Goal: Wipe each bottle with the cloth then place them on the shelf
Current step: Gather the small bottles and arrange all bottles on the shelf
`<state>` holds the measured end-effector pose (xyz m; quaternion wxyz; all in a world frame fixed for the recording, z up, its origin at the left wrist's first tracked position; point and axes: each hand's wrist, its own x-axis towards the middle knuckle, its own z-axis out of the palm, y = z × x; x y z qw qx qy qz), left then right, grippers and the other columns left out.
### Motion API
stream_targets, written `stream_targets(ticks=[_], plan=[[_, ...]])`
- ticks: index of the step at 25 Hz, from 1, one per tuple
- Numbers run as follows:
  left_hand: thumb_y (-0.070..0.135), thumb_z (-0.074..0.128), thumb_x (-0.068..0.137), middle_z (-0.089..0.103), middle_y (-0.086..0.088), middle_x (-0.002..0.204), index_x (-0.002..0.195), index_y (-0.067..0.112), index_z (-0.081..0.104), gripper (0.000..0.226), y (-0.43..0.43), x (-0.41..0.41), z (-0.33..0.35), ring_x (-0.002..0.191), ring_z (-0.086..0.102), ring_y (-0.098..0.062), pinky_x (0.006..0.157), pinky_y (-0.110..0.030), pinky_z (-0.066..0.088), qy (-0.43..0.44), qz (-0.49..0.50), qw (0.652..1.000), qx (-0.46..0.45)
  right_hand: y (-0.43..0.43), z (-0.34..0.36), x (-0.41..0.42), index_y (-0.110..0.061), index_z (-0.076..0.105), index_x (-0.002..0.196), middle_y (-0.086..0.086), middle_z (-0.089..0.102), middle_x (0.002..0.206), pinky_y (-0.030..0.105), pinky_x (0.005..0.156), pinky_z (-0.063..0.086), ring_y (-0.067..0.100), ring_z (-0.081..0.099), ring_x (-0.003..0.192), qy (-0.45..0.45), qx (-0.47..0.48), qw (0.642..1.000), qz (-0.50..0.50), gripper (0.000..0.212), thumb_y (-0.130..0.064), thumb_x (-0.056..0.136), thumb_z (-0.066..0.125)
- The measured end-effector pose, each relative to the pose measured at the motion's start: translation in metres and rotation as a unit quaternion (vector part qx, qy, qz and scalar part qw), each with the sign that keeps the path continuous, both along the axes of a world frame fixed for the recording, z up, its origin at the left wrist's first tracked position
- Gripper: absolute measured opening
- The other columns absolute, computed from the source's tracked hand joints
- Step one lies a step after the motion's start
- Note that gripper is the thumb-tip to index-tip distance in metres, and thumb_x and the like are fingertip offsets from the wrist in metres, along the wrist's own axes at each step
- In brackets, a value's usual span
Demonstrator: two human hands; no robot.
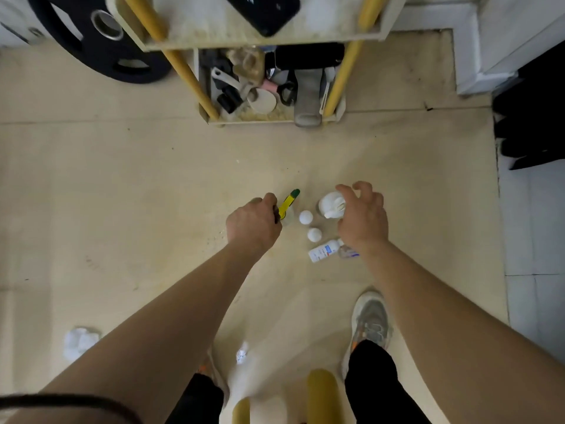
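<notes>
Yellow bottle (288,202): slim, green cap, tilted, cap pointing away toward the shelf (266,118). My left hand (253,226) is curled round its lower end; the cap end sticks out past my knuckles.

My right hand (362,215) holds nothing, fingers spread and half-bent, hovering over the white pump bottle (329,205) on the floor (122,179). Can't tell if the fingertips touch it.

Between my hands: two white-capped bottles (305,216) upright, seen from above. Just below my right wrist: a small labelled bottle (321,251) lying on its side, touching a clear one (347,253).

White crumpled cloth (80,341) lies on the floor, well apart, beside my left forearm.
</notes>
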<state>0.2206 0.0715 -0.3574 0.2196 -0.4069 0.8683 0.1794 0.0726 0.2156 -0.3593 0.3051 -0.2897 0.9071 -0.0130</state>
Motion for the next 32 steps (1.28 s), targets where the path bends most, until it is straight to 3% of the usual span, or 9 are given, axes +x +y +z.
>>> stream_targets(ticks=[2,4,7,9,13,16,23,29,32], plan=[[0.037,0.056,0.093,0.056,0.003,0.094,0.113,0.023,0.055,0.025,-0.002,-0.004,-0.034,0.071,0.061,-0.026,0.055,-0.028,0.040,0.012,-0.026,1.000,-0.006,0.000,-0.032,-0.009,-0.033,0.045,0.144,0.002,0.033,0.152,0.037,0.097,0.039,0.030,0.035,0.131,0.023,0.041,0.996,0.079,0.074,-0.007,0.078,0.068],[0.047,0.061,0.089,0.055,0.004,0.092,0.107,0.026,0.055,0.029,-0.004,-0.009,-0.055,0.071,0.061,-0.024,0.054,-0.028,0.038,0.005,-0.038,0.999,-0.009,0.003,-0.051,-0.014,-0.033,0.050,0.138,0.000,0.043,0.142,0.034,0.093,0.038,0.027,0.042,0.123,0.026,0.050,0.994,0.091,0.072,-0.013,0.075,0.076],[0.048,0.052,0.095,0.055,0.004,0.082,0.095,0.025,0.057,0.023,-0.005,-0.016,-0.071,0.067,0.057,-0.021,0.054,-0.026,0.035,-0.009,-0.069,0.997,-0.043,0.001,-0.061,-0.017,-0.030,0.055,0.135,0.004,0.051,0.129,0.033,0.076,0.040,0.027,0.054,0.105,0.010,0.016,0.998,0.055,0.045,-0.020,0.091,0.060],[0.040,0.045,0.099,0.051,0.004,0.073,0.090,0.023,0.057,0.023,-0.005,-0.017,-0.070,0.064,0.054,-0.022,0.053,-0.025,0.034,-0.023,-0.088,0.994,-0.059,0.002,-0.055,-0.020,-0.028,0.055,0.136,0.005,0.055,0.122,0.032,0.073,0.042,0.028,0.059,0.101,0.019,0.033,0.997,0.074,0.039,-0.022,0.097,0.054],[0.040,0.045,0.098,0.046,0.005,0.066,0.082,0.024,0.051,0.023,-0.014,-0.004,-0.034,0.061,0.052,-0.022,0.053,-0.025,0.033,-0.050,-0.067,0.996,-0.042,0.007,-0.012,-0.024,-0.023,0.064,0.115,0.007,0.065,0.102,0.031,0.066,0.038,0.027,0.051,0.078,0.042,0.026,0.999,-0.013,0.025,-0.020,0.098,0.046],[0.041,0.046,0.096,0.057,0.005,0.068,0.079,0.025,0.053,0.024,-0.024,0.006,0.050,0.062,0.058,-0.021,0.054,-0.025,0.039,-0.064,-0.050,0.997,-0.019,0.004,0.072,-0.022,-0.019,0.062,0.100,0.006,0.068,0.094,0.029,0.062,0.036,0.026,0.049,0.070,0.031,0.053,0.998,-0.009,0.016,-0.023,0.098,0.046],[0.032,0.047,0.091,0.065,0.006,0.059,0.079,0.025,0.056,0.017,-0.048,-0.010,0.320,0.057,0.061,-0.016,0.055,-0.023,0.045,-0.068,-0.015,0.998,-0.003,-0.013,0.339,-0.034,-0.023,0.065,0.100,0.003,0.069,0.099,0.028,0.064,0.037,0.026,0.054,0.075,0.033,0.046,0.998,0.039,0.020,-0.023,0.096,0.046],[0.038,0.059,0.086,0.059,0.004,0.074,0.081,0.026,0.061,0.013,-0.060,-0.051,0.520,0.069,0.061,-0.020,0.057,-0.028,0.046,-0.041,-0.045,0.998,-0.026,-0.041,0.529,-0.076,-0.025,0.067,0.100,0.001,0.068,0.103,0.028,0.070,0.045,0.026,0.066,0.094,0.056,-0.016,0.995,0.082,0.021,-0.020,0.094,0.048],[0.038,0.063,0.083,0.060,0.002,0.075,0.074,0.025,0.056,0.018,-0.071,-0.080,0.604,0.070,0.061,-0.020,0.057,-0.029,0.046,-0.019,-0.060,0.997,-0.054,-0.058,0.605,-0.105,-0.025,0.064,0.095,0.003,0.068,0.102,0.031,0.071,0.050,0.028,0.065,0.090,0.072,-0.063,0.987,0.127,0.015,-0.026,0.096,0.049]])
